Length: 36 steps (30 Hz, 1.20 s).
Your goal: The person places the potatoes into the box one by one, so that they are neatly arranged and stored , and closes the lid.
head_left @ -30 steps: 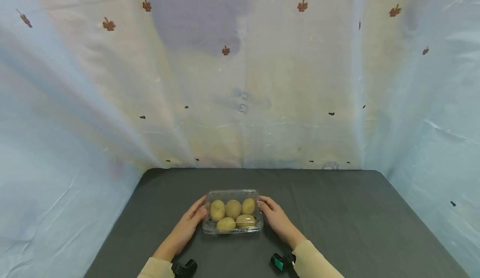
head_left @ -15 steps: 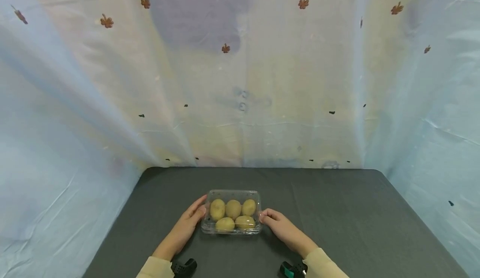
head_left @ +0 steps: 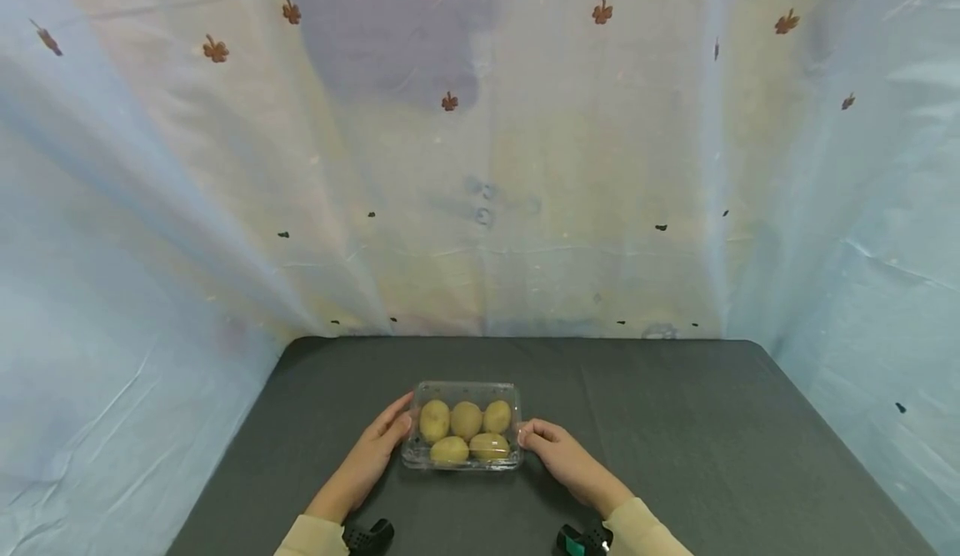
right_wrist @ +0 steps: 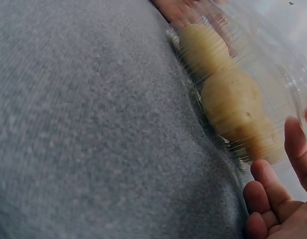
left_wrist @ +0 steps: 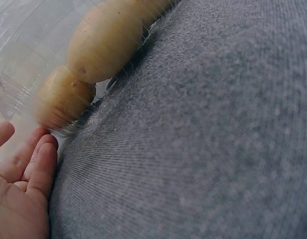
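A clear plastic clamshell box sits on the dark table, its lid down, with several potatoes inside. At its left side, my left hand rests with fairly straight fingers against the wall. The left wrist view shows the fingertips beside the box's lower side and the thumb apart from them. On the right, my right hand pinches the box's edge between thumb and index finger. In the right wrist view the index finger is at the clear rim, while the other fingers are bent below.
A dark grey cloth covers the table. Behind it hangs a pale patterned curtain, which also closes in both sides. Each wrist wears a black strap, the right strap with a green patch.
My right hand has moved down and outward along the box's right side, its fingers drawing together at the edge. The left hand and the box have barely moved.
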Each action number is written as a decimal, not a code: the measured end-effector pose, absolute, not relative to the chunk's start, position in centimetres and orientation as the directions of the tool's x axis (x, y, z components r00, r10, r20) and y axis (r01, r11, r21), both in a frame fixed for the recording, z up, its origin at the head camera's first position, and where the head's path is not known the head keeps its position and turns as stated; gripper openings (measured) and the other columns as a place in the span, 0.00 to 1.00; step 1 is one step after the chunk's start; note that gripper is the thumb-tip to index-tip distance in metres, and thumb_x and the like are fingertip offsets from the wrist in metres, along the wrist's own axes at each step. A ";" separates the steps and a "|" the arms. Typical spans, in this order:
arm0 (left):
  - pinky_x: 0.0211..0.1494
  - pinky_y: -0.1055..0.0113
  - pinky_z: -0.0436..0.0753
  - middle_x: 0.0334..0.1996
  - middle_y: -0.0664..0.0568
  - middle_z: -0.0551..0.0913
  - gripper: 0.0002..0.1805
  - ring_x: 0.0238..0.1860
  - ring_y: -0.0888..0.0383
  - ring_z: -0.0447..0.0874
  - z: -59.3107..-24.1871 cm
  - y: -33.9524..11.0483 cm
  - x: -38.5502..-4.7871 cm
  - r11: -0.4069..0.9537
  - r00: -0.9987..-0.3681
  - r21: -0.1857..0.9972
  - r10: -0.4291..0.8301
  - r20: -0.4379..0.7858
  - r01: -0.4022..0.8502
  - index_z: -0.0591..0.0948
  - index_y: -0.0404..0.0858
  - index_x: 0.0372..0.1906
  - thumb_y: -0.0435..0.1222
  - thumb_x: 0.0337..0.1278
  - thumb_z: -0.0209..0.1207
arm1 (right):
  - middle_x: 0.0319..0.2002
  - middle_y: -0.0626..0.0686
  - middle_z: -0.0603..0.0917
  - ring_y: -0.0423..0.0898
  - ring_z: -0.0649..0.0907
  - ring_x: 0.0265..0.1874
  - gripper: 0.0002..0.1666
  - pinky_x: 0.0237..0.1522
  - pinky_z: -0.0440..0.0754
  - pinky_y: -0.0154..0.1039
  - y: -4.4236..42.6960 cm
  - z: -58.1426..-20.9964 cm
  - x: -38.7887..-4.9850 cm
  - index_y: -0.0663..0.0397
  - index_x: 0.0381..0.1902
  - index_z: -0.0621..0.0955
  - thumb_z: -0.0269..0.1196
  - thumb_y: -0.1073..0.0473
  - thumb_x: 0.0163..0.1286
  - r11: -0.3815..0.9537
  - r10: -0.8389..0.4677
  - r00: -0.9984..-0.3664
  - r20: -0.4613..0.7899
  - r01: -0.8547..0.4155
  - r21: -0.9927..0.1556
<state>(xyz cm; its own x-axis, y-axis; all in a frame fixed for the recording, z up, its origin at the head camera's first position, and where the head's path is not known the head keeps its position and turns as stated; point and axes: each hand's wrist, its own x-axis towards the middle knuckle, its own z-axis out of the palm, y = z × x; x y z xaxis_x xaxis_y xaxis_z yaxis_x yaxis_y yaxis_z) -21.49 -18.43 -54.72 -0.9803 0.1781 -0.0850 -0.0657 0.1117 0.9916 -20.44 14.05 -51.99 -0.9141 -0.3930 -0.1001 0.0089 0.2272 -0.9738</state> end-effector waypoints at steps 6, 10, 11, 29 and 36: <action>0.70 0.42 0.58 0.71 0.40 0.61 0.29 0.70 0.42 0.60 -54.7 -18.3 -21.4 0.104 -0.980 0.992 0.180 -0.088 -0.070 0.58 0.50 0.75 0.49 0.74 0.46 | 0.62 0.59 0.73 0.60 0.65 0.67 0.18 0.66 0.61 0.62 14.2 -52.2 -20.5 0.58 0.35 0.74 0.51 0.49 0.77 0.208 -0.408 -0.907 -0.104 0.019 -0.978; 0.70 0.42 0.59 0.71 0.40 0.60 0.30 0.70 0.42 0.59 -54.6 -18.2 -21.4 0.109 -0.979 0.991 0.180 -0.092 -0.073 0.58 0.50 0.75 0.50 0.74 0.46 | 0.63 0.59 0.72 0.60 0.64 0.68 0.18 0.66 0.60 0.62 14.3 -52.2 -20.5 0.57 0.36 0.74 0.51 0.48 0.77 0.202 -0.415 -0.904 -0.105 0.021 -0.979; 0.70 0.42 0.59 0.71 0.41 0.61 0.30 0.70 0.42 0.60 -54.6 -18.3 -21.4 0.109 -0.979 0.991 0.180 -0.092 -0.073 0.58 0.50 0.75 0.50 0.74 0.46 | 0.63 0.59 0.71 0.60 0.64 0.68 0.18 0.66 0.60 0.62 14.2 -52.3 -20.5 0.57 0.36 0.74 0.51 0.48 0.77 0.203 -0.415 -0.904 -0.106 0.022 -0.979; 0.69 0.44 0.62 0.69 0.44 0.66 0.29 0.69 0.45 0.62 -55.0 -18.3 -21.5 0.138 -0.982 0.989 0.173 -0.081 -0.057 0.60 0.51 0.74 0.48 0.73 0.48 | 0.63 0.59 0.72 0.61 0.65 0.67 0.16 0.64 0.65 0.60 14.1 -52.3 -19.7 0.58 0.37 0.77 0.52 0.51 0.76 0.255 -0.382 -0.918 -0.107 0.007 -0.967; 0.68 0.47 0.66 0.67 0.46 0.68 0.29 0.67 0.47 0.66 -54.8 -18.4 -21.1 0.176 -0.988 0.981 0.115 -0.105 -0.084 0.67 0.46 0.70 0.54 0.70 0.50 | 0.62 0.56 0.72 0.59 0.66 0.66 0.16 0.63 0.66 0.56 14.2 -52.3 -19.4 0.57 0.36 0.80 0.52 0.52 0.76 0.298 -0.406 -0.909 -0.093 -0.035 -0.954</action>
